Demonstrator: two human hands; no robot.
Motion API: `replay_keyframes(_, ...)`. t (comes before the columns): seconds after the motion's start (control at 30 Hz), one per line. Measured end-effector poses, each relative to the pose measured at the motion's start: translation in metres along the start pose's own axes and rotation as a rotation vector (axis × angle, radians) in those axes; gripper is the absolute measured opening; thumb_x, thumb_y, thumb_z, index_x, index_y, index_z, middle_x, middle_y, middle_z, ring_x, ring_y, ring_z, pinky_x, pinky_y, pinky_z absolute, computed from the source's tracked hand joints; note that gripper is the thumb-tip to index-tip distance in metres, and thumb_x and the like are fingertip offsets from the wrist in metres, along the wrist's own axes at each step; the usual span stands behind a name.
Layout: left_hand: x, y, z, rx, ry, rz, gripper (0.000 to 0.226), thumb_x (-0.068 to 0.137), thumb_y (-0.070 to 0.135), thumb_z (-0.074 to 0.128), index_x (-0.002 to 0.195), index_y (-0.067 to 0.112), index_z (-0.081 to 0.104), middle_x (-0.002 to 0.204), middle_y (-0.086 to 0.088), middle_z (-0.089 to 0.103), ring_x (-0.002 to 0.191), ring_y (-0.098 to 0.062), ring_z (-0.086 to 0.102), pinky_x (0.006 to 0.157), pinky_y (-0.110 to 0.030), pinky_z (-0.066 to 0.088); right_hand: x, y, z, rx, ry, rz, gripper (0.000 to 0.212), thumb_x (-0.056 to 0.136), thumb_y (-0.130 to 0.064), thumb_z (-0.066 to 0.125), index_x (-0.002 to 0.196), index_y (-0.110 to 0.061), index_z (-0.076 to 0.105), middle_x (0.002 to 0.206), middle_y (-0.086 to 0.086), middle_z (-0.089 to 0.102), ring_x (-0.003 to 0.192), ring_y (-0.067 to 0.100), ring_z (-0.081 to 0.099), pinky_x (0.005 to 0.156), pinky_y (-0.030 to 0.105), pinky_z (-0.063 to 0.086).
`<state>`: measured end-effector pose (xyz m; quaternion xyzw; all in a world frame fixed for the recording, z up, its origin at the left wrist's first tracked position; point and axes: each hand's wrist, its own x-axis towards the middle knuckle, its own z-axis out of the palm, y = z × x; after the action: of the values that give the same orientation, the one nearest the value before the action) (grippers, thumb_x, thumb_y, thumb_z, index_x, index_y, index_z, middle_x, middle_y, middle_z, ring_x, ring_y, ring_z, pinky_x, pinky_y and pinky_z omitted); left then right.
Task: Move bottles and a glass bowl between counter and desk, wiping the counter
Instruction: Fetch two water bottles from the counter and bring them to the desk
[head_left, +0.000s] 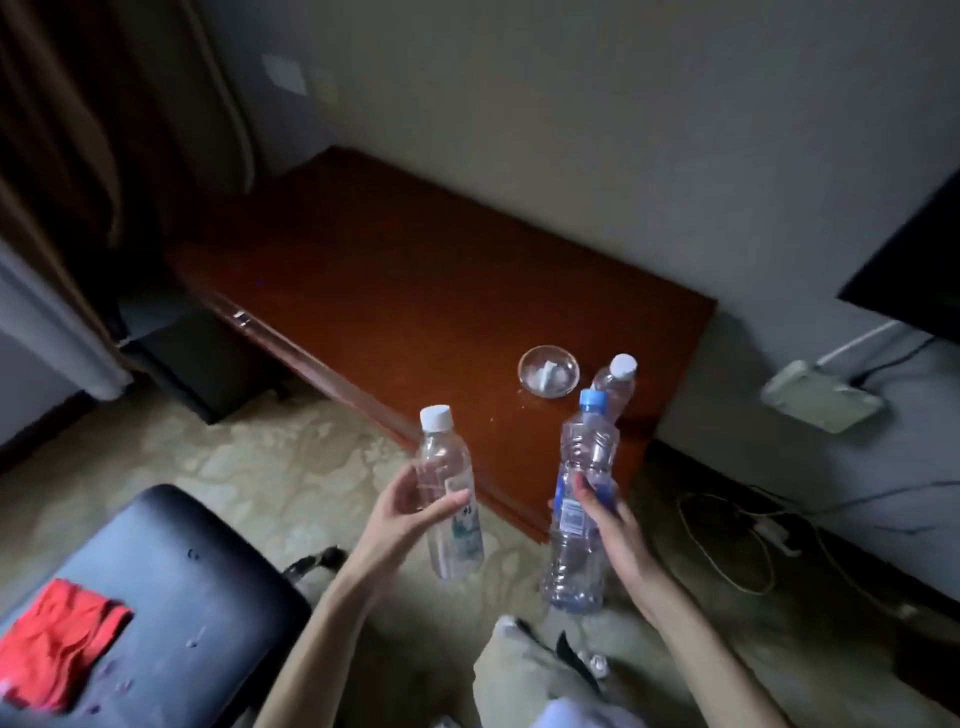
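Observation:
My left hand (410, 506) grips a clear plastic bottle with a white cap (447, 483), held upright above the floor in front of the wooden desk (415, 291). A taller clear bottle with a blue cap (584, 499) is held in my right hand (602, 506), just off the desk's near right corner. On that corner stand a small glass bowl (548, 371) and a third bottle with a white cap (617, 382), partly hidden behind the blue-capped one.
A dark padded chair seat (171, 587) at lower left carries a red cloth (57, 644). White and dark cables (737, 540) trail over the floor at right. A white power strip (821, 402) lies right of the desk, under a dark screen (914, 270).

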<state>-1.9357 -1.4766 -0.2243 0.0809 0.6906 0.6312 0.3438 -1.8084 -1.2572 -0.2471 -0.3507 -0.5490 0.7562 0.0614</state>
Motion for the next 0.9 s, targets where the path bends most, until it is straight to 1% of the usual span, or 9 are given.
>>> replay_keyframes(0.07,0.05,0.003,0.0,0.075,-0.066,0.003,0.077,0.056,0.044,0.09,0.118,0.012,0.059,0.113,-0.01,0.071,0.104,-0.025,0.069,0.091,-0.037,0.056,0.023,0.004,-0.008,0.019,0.081,-0.039,0.086,0.06,-0.049,0.085,0.122,0.001,0.052,0.092,0.004,0.064,0.068,0.0,0.067,0.059,0.005,0.048)
replay_keyframes(0.17,0.108,-0.006,0.011,0.194,-0.132,0.012,0.063,0.061,0.018,0.091,0.112,0.006,0.056,0.105,-0.012,0.071,0.091,-0.014,0.069,0.083,-0.033,0.058,0.052,0.008,-0.017,0.011,0.193,-0.098,0.096,0.034,-0.059,0.091,0.111,-0.016,0.053,0.1,0.004,0.065,0.079,0.0,0.068,0.069,0.008,0.05)
replay_keyframes(0.23,0.136,-0.012,0.017,0.265,-0.171,0.023,0.06,0.063,0.006,0.088,0.111,0.003,0.053,0.102,-0.007,0.07,0.087,-0.009,0.069,0.079,-0.029,0.057,0.064,0.013,-0.024,-0.005,0.24,-0.112,0.098,0.034,-0.05,0.095,0.115,-0.017,0.052,0.11,0.01,0.065,0.093,0.009,0.066,0.078,0.013,0.052)
replay_keyframes(0.33,0.167,-0.017,0.022,0.37,-0.211,0.089,0.061,0.061,0.015,0.091,0.109,0.011,0.054,0.105,-0.008,0.069,0.093,-0.021,0.069,0.08,-0.039,0.058,0.076,0.011,-0.027,-0.029,0.334,-0.116,0.087,0.044,-0.03,0.097,0.118,-0.011,0.055,0.105,0.01,0.067,0.095,0.017,0.065,0.083,0.02,0.054)
replay_keyframes(0.4,0.183,-0.018,0.026,0.469,-0.214,0.147,0.053,0.061,0.022,0.091,0.098,0.017,0.055,0.094,-0.004,0.069,0.078,-0.011,0.065,0.069,-0.033,0.056,0.082,0.01,-0.022,-0.068,0.375,-0.129,0.071,0.052,-0.02,0.095,0.112,-0.015,0.059,0.102,0.008,0.07,0.094,0.017,0.067,0.087,0.025,0.054)
replay_keyframes(0.47,0.195,-0.019,0.029,0.55,-0.214,0.207,0.046,0.062,0.027,0.09,0.087,0.027,0.051,0.082,0.006,0.065,0.066,0.0,0.056,0.058,-0.02,0.047,0.09,0.015,-0.013,-0.11,0.424,-0.134,0.078,0.051,-0.021,0.095,0.118,-0.01,0.057,0.105,0.006,0.069,0.095,0.011,0.067,0.088,0.02,0.05)
replay_keyframes(0.53,0.206,-0.021,0.028,0.597,-0.234,0.247,0.046,0.061,0.028,0.089,0.087,0.033,0.051,0.082,0.01,0.064,0.066,0.002,0.056,0.057,-0.012,0.043,0.097,0.022,-0.003,-0.128,0.455,-0.12,0.083,0.05,-0.017,0.095,0.121,-0.003,0.055,0.103,0.002,0.069,0.091,0.003,0.067,0.084,0.012,0.048)
replay_keyframes(0.63,0.217,-0.023,0.024,0.61,-0.287,0.254,0.049,0.06,0.03,0.089,0.093,0.028,0.052,0.087,0.008,0.065,0.068,0.0,0.057,0.058,-0.013,0.044,0.099,0.038,0.012,-0.125,0.513,-0.103,0.073,0.059,0.006,0.088,0.123,0.0,0.053,0.105,0.005,0.067,0.089,-0.003,0.065,0.084,0.011,0.048)
replay_keyframes(0.9,0.216,-0.026,0.015,0.644,-0.354,0.34,0.051,0.064,0.026,0.089,0.097,0.031,0.051,0.088,0.013,0.065,0.075,0.003,0.061,0.061,-0.014,0.05,0.099,0.043,0.025,-0.119,0.636,-0.106,0.067,0.059,0.002,0.089,0.117,0.0,0.057,0.102,0.004,0.067,0.082,-0.01,0.063,0.084,0.007,0.047)
